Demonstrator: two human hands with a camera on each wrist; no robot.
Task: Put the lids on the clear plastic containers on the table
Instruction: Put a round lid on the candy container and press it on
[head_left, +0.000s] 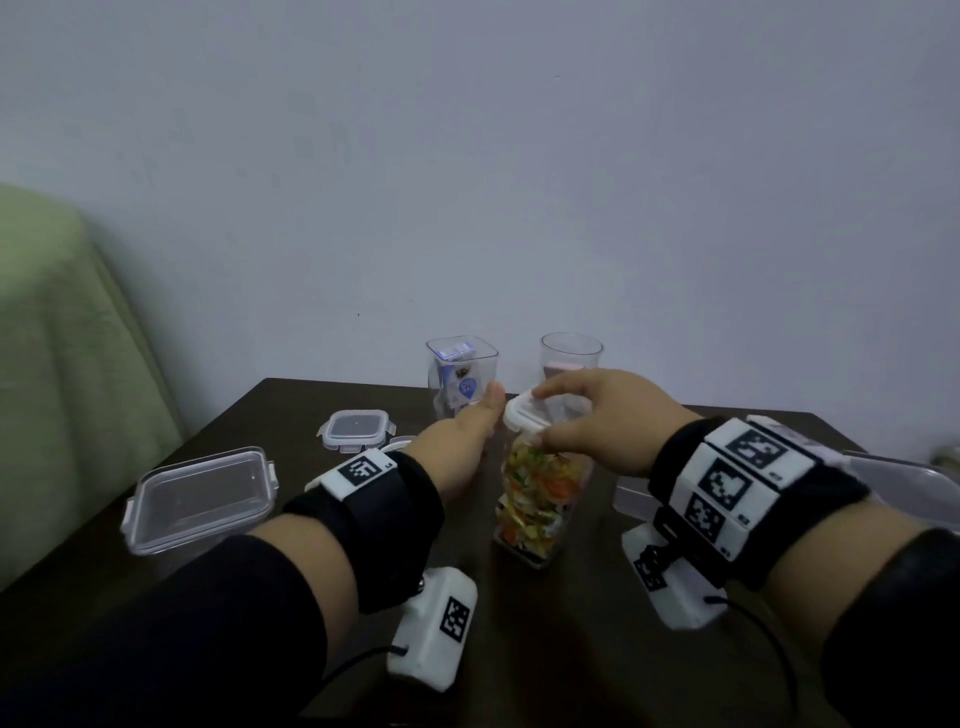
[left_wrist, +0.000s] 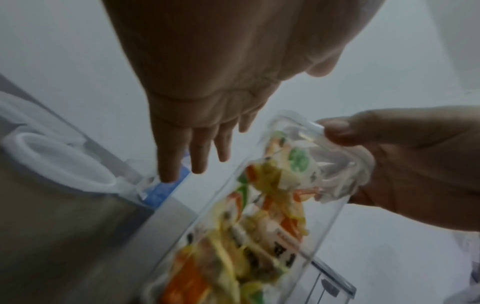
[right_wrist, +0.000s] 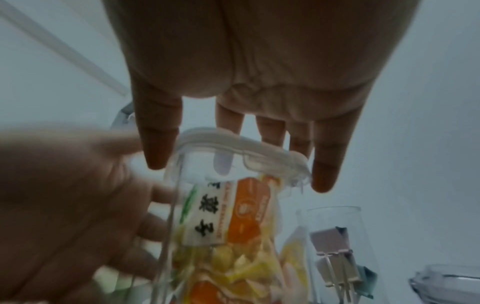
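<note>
**Lid over the sweets jar, seating unclear**

We see our right hand (head_left: 597, 415) gripping the white lid (head_left: 524, 410) atop the tall candy container (head_left: 540, 499), mid-worktop (head_left: 270, 415). Our left hand (head_left: 457, 447) reaches beside it, fingers straight, grasping nothing. Blur hides whether the lid is seated. Our right arm cuts off another container at the right edge.

a dark brown table (head_left: 270, 410) against a pale wall (head_left: 467, 156); green cloth (head_left: 57, 364) draped at left.
</note>
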